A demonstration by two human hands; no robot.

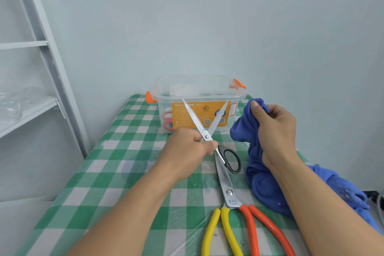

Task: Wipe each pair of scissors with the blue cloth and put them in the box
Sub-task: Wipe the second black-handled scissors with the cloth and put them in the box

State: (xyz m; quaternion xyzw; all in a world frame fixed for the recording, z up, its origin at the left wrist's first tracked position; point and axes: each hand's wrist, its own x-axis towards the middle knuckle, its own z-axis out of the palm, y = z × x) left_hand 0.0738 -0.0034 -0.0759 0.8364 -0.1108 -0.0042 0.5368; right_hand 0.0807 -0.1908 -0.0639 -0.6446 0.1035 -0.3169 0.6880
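My left hand (187, 145) grips a pair of black-handled scissors (207, 129) near the pivot, held above the table with the blades spread open in a V toward the box. My right hand (274, 131) holds the bunched blue cloth (259, 178), raised to the right of the scissors and apart from the blades. A clear plastic box (199, 93) with orange clips stands at the table's far end. Inside it I see red-handled scissors (167, 120). Large scissors (230, 197) with yellow and orange handles lie flat on the table near me.
The table (116, 172) has a green-and-white checked cover under clear plastic. A white metal shelf frame (47, 68) stands at the left. The wall runs close behind the box. Some dark items peek out at the right edge behind the cloth.
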